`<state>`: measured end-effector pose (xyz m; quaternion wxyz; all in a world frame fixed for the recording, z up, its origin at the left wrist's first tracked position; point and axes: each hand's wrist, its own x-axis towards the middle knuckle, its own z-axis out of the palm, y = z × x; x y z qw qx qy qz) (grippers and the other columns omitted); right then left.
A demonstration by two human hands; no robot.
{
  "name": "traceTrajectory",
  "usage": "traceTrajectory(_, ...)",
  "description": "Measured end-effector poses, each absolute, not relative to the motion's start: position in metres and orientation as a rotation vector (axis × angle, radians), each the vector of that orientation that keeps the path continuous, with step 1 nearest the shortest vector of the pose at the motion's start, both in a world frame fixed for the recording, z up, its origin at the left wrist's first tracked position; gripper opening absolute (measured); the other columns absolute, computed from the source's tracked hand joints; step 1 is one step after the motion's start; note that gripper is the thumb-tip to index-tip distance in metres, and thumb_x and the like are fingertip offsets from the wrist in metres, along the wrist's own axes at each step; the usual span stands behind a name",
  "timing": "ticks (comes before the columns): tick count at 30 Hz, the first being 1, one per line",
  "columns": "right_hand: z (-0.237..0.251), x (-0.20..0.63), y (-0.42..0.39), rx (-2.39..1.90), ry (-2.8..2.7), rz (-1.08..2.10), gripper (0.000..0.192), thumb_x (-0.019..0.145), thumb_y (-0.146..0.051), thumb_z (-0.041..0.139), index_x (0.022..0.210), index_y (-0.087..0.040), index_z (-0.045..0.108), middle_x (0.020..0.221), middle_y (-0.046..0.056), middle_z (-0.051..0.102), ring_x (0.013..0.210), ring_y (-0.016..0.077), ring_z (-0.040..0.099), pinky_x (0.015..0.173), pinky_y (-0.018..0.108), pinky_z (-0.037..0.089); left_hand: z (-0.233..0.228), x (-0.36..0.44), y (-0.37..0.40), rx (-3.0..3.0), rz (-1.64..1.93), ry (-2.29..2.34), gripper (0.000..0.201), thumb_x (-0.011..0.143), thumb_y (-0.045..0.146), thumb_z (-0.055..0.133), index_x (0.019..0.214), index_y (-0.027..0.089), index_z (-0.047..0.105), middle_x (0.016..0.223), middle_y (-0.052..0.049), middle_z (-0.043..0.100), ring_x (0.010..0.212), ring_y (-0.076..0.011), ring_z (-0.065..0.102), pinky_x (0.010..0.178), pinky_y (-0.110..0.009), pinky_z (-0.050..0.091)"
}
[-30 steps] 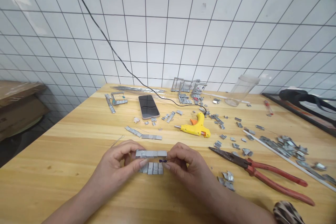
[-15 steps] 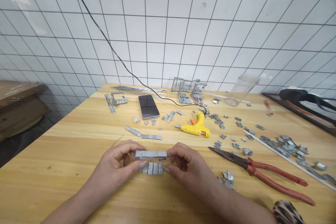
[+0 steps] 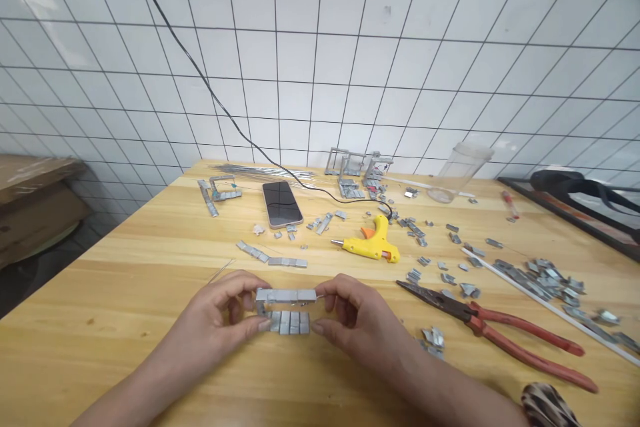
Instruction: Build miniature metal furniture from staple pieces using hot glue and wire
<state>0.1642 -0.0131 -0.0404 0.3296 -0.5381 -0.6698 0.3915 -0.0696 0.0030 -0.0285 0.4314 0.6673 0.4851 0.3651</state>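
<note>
Near the front of the wooden table (image 3: 150, 293), both hands hold a small frame of grey metal pieces (image 3: 286, 309): a top bar and a lower row of short segments. My left hand (image 3: 220, 323) pinches the frame's left end between thumb and fingers. At the frame's right end, my right hand (image 3: 357, 323) pinches in the same way. The frame hovers just above or rests on the table surface; I cannot tell which.
Behind the hands lie a chain of metal pieces (image 3: 273, 257), a phone (image 3: 282, 203), a yellow glue gun (image 3: 371, 244) with a black cable, red-handled pliers (image 3: 495, 333), scattered metal bits (image 3: 543, 277), small metal frames (image 3: 357, 167), a clear jar (image 3: 459, 170) and a white rod (image 3: 550, 307).
The hands and frame stay in about the same place. The right fingers shifted slightly on the frame's right end, and a small dark bit seen there before no longer shows.
</note>
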Motion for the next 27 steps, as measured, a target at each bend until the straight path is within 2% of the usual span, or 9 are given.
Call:
traceTrajectory(4, -0.043, 0.168, -0.011, -1.420, -1.744, 1.017, 0.029, 0.069, -0.017, 0.066, 0.097, -0.020, 0.064, 0.072, -0.004, 0.048, 0.057, 0.0112, 0.043, 0.054, 0.026, 0.038, -0.026, -0.069, 0.002, 1.732, 0.879, 1.179, 0.008, 0.072, 0.025, 0.072, 0.077, 0.019, 0.070, 0.085, -0.006, 0.067, 0.077, -0.0208, 0.064, 0.064, -0.028, 0.053)
traceTrajectory(7, -0.045, 0.169, -0.010, -1.422, -1.735, 1.017, 0.029, 0.070, -0.021, 0.066, 0.098, -0.020, 0.064, 0.073, -0.004, 0.047, 0.057, 0.0114, 0.042, 0.054, 0.026, 0.038, -0.028, -0.068, 0.001, 1.768, 0.854, 1.165, 0.008, 0.074, 0.026, 0.070, 0.072, 0.019, 0.069, 0.081, -0.004, 0.067, 0.075, -0.0199, 0.063, 0.063, -0.027, 0.053)
traceTrajectory(18, -0.044, 0.175, -0.012, -1.440, -1.751, 1.005, 0.026, 0.070, -0.026, 0.063, 0.095, -0.019, 0.065, 0.074, -0.003, 0.048, 0.057, 0.0124, 0.043, 0.055, 0.027, 0.037, -0.040, -0.076, -0.001, 1.653, 0.786, 1.207, 0.014, 0.076, 0.031, 0.068, 0.075, 0.017, 0.068, 0.071, -0.002, 0.066, 0.070, -0.0187, 0.062, 0.063, -0.026, 0.051)
traceTrajectory(27, -0.045, 0.177, -0.012, -1.473, -1.779, 0.998, 0.027, 0.071, -0.030, 0.059, 0.095, -0.020, 0.065, 0.071, -0.003, 0.049, 0.057, 0.0143, 0.047, 0.056, 0.028, 0.041, -0.047, -0.122, -0.003, 1.578, 0.808, 1.379, 0.022, 0.077, 0.038, 0.068, 0.079, 0.016, 0.066, 0.077, -0.004, 0.068, 0.072, -0.0208, 0.062, 0.066, -0.028, 0.049)
